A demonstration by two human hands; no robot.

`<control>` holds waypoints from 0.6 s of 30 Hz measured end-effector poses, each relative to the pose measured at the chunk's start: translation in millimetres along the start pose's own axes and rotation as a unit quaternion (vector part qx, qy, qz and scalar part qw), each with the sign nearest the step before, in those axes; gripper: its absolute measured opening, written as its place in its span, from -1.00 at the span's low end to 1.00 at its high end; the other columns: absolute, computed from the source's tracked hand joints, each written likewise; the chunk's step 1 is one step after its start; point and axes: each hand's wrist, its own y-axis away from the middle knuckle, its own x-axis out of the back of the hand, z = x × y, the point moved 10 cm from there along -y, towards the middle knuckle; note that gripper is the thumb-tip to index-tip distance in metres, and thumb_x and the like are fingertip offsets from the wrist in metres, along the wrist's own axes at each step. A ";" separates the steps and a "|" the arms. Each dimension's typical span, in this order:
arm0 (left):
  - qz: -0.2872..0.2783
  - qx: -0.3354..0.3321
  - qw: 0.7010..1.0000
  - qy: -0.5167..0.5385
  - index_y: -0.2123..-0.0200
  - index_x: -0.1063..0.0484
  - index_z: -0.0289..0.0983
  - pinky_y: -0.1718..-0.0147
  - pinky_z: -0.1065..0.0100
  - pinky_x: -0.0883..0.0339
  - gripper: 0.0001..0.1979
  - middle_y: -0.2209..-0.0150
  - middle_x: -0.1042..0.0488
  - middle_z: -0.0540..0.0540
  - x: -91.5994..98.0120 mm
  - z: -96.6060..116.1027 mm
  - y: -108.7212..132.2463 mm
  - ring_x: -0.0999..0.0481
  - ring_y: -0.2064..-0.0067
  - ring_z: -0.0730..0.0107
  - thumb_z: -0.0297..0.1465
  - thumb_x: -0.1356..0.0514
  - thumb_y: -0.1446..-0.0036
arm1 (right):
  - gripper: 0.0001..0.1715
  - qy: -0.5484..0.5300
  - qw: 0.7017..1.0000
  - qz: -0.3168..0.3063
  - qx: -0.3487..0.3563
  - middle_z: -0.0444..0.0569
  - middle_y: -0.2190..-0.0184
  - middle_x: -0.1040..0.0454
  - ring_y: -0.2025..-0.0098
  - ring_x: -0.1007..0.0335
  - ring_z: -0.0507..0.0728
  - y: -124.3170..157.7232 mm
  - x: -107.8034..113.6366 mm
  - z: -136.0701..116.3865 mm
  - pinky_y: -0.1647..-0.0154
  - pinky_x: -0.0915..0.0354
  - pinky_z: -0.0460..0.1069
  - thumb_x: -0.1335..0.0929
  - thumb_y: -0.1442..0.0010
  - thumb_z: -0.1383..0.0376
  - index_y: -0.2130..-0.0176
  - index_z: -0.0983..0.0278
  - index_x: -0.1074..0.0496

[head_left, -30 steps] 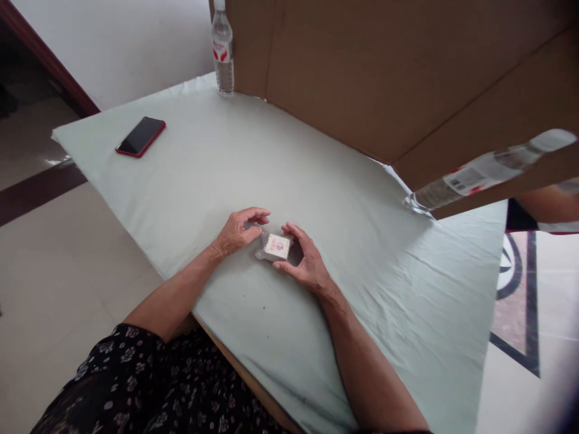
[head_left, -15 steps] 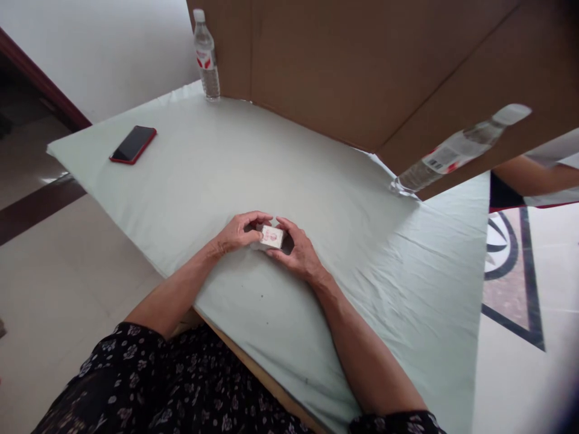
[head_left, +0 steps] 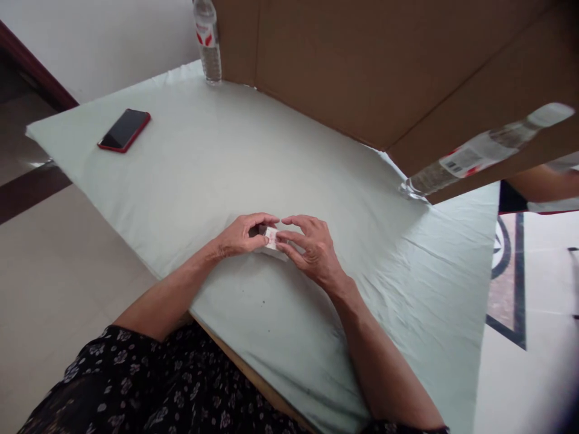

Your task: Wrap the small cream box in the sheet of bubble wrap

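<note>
A small white block with a reddish figure on top, which looks like a deck of playing cards [head_left: 271, 237], is between my hands near the front of the table. My left hand [head_left: 243, 234] curls round its left side, with the thumb on its near left edge. From the right, my right hand [head_left: 312, 247] has its thumb and a finger on the deck's top and right end, covering part of the print. Its index finger arches free beyond the deck. The deck's underside is hidden.
A pale green cloth covers the table [head_left: 217, 157]. At the back left lie a phone [head_left: 125, 129] in a red case and an upright water bottle [head_left: 208, 45]. A cardboard panel [head_left: 325, 66] stands behind, with another bottle [head_left: 479, 154] before it. Another person's arm [head_left: 538, 184] shows at right.
My right hand has shifted from gripping the deck's right side to having thumb and finger over its top. My left hand stays in place. The view has tilted slightly.
</note>
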 end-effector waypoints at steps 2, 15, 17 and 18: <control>0.002 -0.010 1.000 -0.009 -0.05 -0.50 -0.33 0.27 0.34 -0.37 -0.53 0.19 -0.57 -0.13 -0.2 2.5 -0.2 -0.47 0.27 0.37 -0.36 -0.21 -0.03 | -0.84 0.030 0.999 -0.015 0.019 -0.01 -0.04 -0.56 -0.09 -0.39 0.28 -6.1 -1.9 -8.1 -0.11 -0.19 0.25 -0.37 -0.33 0.19 0.15 0.06 -0.58; 0.036 -0.025 0.996 -0.078 -0.19 -0.37 -0.32 -0.10 0.08 -0.31 -0.37 -0.13 -0.47 -0.31 -2.6 5.2 1.8 -0.44 -0.11 0.03 -0.15 -0.27 -0.10 | -0.81 0.018 0.999 0.027 -0.002 0.03 0.02 -0.59 -0.05 -0.46 0.22 -23.6 0.0 -5.4 -0.09 -0.23 0.17 -0.24 -0.37 0.30 0.23 0.17 -0.42; 0.022 -0.011 0.996 -0.087 -0.23 -0.34 -0.29 -0.14 0.02 -0.28 -0.32 -0.16 -0.45 -0.32 -5.5 1.6 2.6 -0.42 -0.15 -0.02 -0.11 -0.30 -0.09 | -0.82 0.001 0.999 0.034 -0.014 0.04 0.03 -0.58 -0.06 -0.46 0.22 -24.8 4.8 -1.6 -0.09 -0.25 0.16 -0.23 -0.38 0.28 0.22 0.17 -0.41; 0.013 0.000 0.996 -0.083 -0.26 -0.31 -0.27 -0.14 0.01 -0.28 -0.28 -0.17 -0.43 -0.31 -7.1 -0.9 3.2 -0.42 -0.15 -0.03 -0.12 -0.32 -0.07 | -0.82 -0.007 0.999 0.047 -0.022 0.04 0.04 -0.59 -0.06 -0.47 0.21 -25.1 9.4 0.9 -0.08 -0.27 0.15 -0.23 -0.39 0.27 0.22 0.17 -0.40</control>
